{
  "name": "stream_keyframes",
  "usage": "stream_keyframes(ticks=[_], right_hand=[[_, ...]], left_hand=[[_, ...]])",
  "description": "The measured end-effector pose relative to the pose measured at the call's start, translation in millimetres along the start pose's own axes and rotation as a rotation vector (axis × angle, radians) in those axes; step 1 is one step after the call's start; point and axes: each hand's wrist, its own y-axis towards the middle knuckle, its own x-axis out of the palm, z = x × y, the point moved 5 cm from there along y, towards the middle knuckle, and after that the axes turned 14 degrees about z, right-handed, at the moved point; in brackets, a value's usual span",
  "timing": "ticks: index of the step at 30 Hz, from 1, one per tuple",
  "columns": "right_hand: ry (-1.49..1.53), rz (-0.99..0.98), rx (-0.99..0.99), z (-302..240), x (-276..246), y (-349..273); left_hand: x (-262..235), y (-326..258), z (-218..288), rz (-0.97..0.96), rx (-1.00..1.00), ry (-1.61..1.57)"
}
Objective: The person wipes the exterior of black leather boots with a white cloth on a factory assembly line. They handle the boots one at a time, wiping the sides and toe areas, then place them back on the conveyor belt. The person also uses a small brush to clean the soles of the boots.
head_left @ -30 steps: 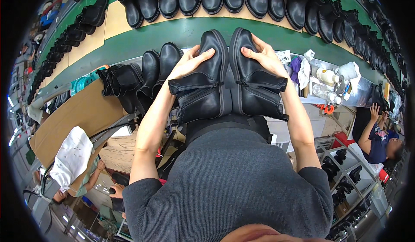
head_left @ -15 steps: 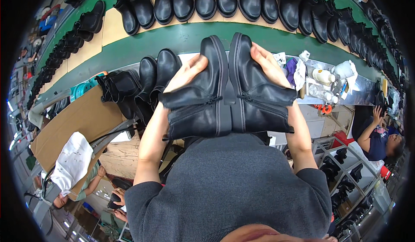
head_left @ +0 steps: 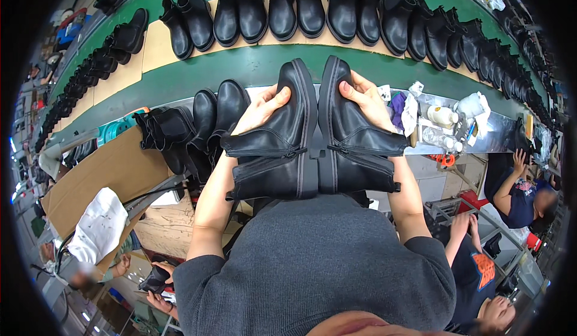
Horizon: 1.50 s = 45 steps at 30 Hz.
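A pair of black ankle boots is held up in front of my chest, soles turned toward each other, toes pointing away. My left hand [head_left: 259, 111] grips the left boot [head_left: 287, 120], its thumb lying along the upper near the toe. Around the right boot [head_left: 351, 120] closes my right hand [head_left: 369, 105], the thumb pressed on the vamp. Both side zips look undone, with the shafts gaping. The heels come close together near my shirt; the fingers behind the boots are partly hidden.
Rows of black boots [head_left: 249, 18] stand on tan board along the green bench [head_left: 234, 66]. At left are more boots [head_left: 204, 114], a cardboard sheet [head_left: 108, 171] and white cloth [head_left: 101, 225]. White bottles [head_left: 442, 115] stand at right. Other people [head_left: 478, 276] are at both sides.
My right thumb has shifted on the boot's upper, and the pair sits slightly lower in view. The zip openings gape wider. Another person has come into view at lower right.
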Motion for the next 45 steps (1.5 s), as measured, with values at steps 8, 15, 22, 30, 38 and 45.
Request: stream_keyframes(ticks=[8, 15, 22, 30, 38, 45], right_hand=[[0.626, -0.407, 0.289, 28, 15, 25], [0.489, -0.391, 0.128, 15, 17, 26], [0.751, -0.299, 0.170, 7, 14, 25], [0.093, 0.009, -0.356, -50, -7, 14], [-0.334, 0.277, -0.465, -33, 19, 9], [-0.678, 0.905, -0.446, -40, -178, -26]], left_hand=[[39, -19, 12, -0.202, 0.046, -0.392], [46, -31, 31, -0.225, 0.345, -0.328], [34, -34, 43, -0.013, 0.191, -0.333], [-79, 64, 3, 0.767, 0.573, 1.337], [20, 44, 22, -0.158, 0.281, -0.188], [11, 3, -12, 0.154, 0.021, -0.310]])
